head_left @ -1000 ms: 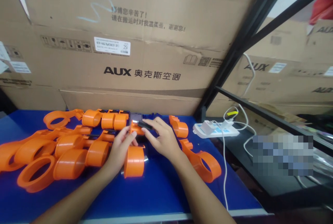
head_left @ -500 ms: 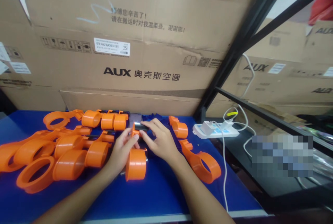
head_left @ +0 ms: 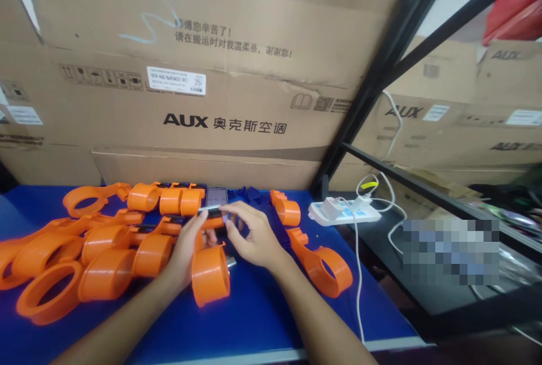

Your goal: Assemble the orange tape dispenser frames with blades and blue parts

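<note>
My left hand (head_left: 190, 243) is closed around an orange plastic holder whose wide ring (head_left: 210, 276) hangs below the fingers. Along the top of the holder lies a short black piece (head_left: 212, 211) with a shiny surface, and my left thumb rests at its left end. My right hand (head_left: 252, 235) is just to the right, thumb and index finger apart. Its index fingertip reaches the right end of the black piece. Behind the hands lies a phone (head_left: 217, 194), partly covered by them. A small metallic end (head_left: 231, 262) shows beside the hanging ring.
Several orange ring holders (head_left: 105, 273) lie on the left of the blue table (head_left: 254, 325). Other holders (head_left: 328, 272) lie on the right, near dark blue parts (head_left: 249, 195). A white power strip (head_left: 342, 212) with cables, a black rack post (head_left: 359, 99) and cardboard boxes (head_left: 228, 82) stand around.
The orange holder has tilted and moved slightly left and down in my left hand. My right fingers have parted and slid back from around the black piece. The whole view has shifted a little.
</note>
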Motion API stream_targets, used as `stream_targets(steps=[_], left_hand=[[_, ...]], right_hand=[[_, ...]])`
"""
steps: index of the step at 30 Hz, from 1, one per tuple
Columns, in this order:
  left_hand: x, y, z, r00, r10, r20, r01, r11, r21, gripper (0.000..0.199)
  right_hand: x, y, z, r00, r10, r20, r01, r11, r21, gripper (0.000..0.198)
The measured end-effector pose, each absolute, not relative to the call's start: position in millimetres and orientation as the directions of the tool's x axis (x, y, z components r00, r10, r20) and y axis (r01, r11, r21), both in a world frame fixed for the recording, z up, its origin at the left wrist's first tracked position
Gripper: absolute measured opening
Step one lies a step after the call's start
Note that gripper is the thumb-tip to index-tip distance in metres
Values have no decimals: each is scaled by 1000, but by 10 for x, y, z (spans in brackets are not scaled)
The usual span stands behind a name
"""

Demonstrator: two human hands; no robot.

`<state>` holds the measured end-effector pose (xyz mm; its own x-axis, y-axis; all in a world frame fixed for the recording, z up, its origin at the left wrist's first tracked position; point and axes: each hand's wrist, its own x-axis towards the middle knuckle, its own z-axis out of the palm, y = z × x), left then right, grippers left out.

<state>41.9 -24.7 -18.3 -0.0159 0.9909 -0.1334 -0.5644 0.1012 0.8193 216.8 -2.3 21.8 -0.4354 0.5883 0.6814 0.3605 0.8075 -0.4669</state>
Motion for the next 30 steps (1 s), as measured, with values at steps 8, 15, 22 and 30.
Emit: stream_targets(steps=[8, 15, 22, 30], left_hand=[[413, -260, -155, -27, 984, -176, -521, 137, 843, 42], [434, -273, -217, 13, 992, -127, -455, 119, 882, 41], [451, -334, -194, 61, 992, -108, -437, 123, 891, 41], [470, -357, -136, 69, 992, -109, -438, 128, 890, 42]], right_hand=[[2437, 388, -21, -111, 755, 647, 814, 442, -376, 43], [2442, 582, 6, -167, 873, 458, 966, 238, -101, 47], [2304, 636, -64, -120, 931, 346, 989, 141, -37, 32], [2333, 670, -46, -198, 903, 380, 958, 260, -119, 21]])
